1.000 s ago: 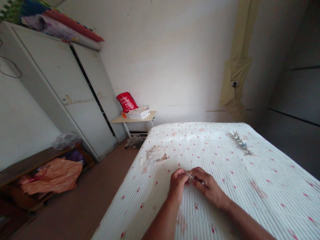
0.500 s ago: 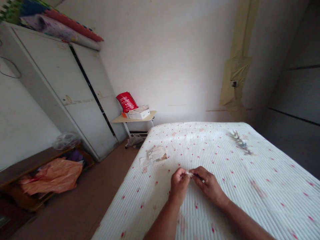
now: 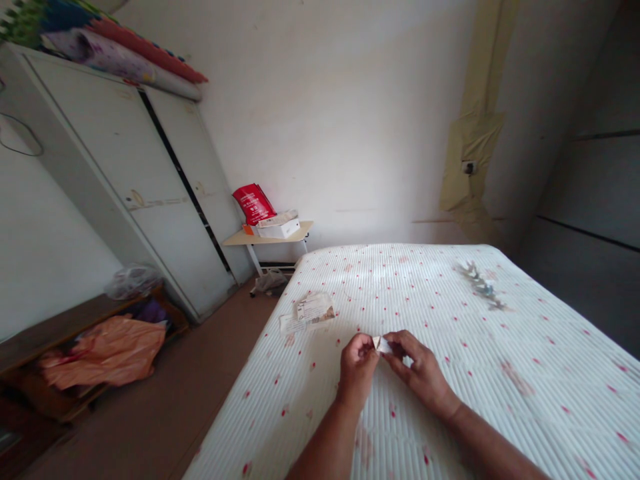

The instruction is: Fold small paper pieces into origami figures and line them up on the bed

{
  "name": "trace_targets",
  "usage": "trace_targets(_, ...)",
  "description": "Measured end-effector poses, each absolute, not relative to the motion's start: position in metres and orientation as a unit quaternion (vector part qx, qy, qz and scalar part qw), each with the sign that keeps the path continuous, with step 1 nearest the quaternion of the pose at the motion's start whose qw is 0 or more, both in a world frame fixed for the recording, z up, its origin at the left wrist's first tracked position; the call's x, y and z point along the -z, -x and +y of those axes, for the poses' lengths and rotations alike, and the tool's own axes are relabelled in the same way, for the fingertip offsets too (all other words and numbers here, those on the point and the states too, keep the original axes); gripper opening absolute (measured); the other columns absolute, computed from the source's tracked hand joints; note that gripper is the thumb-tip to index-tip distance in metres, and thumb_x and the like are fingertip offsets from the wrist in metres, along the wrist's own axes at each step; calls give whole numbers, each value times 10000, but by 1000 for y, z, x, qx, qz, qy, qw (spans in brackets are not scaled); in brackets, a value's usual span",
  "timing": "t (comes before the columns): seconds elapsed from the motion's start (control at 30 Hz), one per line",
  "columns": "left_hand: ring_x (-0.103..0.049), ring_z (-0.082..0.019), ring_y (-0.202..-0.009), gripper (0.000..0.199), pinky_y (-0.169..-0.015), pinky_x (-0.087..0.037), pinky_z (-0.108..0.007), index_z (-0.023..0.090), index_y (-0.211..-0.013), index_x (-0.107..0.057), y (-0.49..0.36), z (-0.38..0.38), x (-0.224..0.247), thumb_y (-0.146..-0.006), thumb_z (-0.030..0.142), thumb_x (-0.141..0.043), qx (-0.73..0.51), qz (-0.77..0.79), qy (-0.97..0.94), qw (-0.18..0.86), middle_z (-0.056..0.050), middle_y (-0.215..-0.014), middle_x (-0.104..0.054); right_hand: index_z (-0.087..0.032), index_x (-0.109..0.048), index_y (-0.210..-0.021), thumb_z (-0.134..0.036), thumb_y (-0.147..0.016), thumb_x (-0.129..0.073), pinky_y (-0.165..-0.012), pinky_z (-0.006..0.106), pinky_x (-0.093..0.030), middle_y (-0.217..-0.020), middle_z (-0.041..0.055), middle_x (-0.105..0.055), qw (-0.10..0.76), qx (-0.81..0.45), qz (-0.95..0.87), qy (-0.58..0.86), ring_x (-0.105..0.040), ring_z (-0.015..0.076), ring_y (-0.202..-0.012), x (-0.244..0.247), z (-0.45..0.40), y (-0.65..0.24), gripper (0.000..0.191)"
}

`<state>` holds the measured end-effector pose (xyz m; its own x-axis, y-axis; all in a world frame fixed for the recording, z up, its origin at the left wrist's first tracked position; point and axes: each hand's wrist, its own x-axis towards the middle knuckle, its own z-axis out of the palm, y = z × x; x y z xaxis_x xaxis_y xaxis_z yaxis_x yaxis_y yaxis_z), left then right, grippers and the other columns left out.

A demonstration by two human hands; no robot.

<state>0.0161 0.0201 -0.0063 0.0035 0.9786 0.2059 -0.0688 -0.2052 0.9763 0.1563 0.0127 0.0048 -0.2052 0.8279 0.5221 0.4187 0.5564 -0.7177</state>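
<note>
Between my two hands is a small piece of folded paper (image 3: 384, 346), pale with a pointed beige corner on its left. My left hand (image 3: 358, 363) pinches its left end between thumb and fingers. On the other side my right hand (image 3: 419, 368) grips the right end, thumb below and fingers above. Both hands are held over the striped, red-dotted mattress cover (image 3: 350, 413). Much of the paper is hidden by the fingertips.
Printed paper sheets (image 3: 314, 309) lie on the bed to the left. Several grey folded-looking pieces (image 3: 483, 285) form a row at the far right. Beyond the bed, a small table (image 3: 300, 233) bears a red bag (image 3: 253, 204) and a white box (image 3: 279, 229). A cabinet (image 3: 135, 180) stands left.
The paper between my hands has turned so that a broader pale face and a pointed corner show. My right fingers have shifted slightly; the rest of the scene is the same.
</note>
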Motion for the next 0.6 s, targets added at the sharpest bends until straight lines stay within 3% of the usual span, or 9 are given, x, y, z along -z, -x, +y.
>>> trace_targets(0.27,-458,-107,-609,40,-569,-340,-195,141,-657,-514,-18,18,3,-680,171,-528,-556,429,-539,465,15,-615,-507,-194,-506,-1080,-209,-789,-516,-590,237,-477,-771,12,-549,464,-194,-749,432,-542,122,-626,0,16,-156,292)
trace_targets(0.47,-446,-100,-590,56,-561,-338,-193,144,-641,-505,-18,19,3,-672,179,-534,-563,429,-531,465,21,-600,-497,-199,-489,-972,-214,-798,-521,-563,226,-470,-754,6,-544,476,-167,-742,442,-534,113,-593,0,14,-156,178)
trace_targets(0.6,-435,-96,-571,83,-547,-327,-194,144,-632,-507,-18,19,2,-670,201,-554,-564,432,-526,468,26,-586,-494,-195,-516,-860,-191,-829,-475,-607,231,-475,-819,37,-544,471,-140,-776,396,-558,127,-679,-5,12,-155,51)
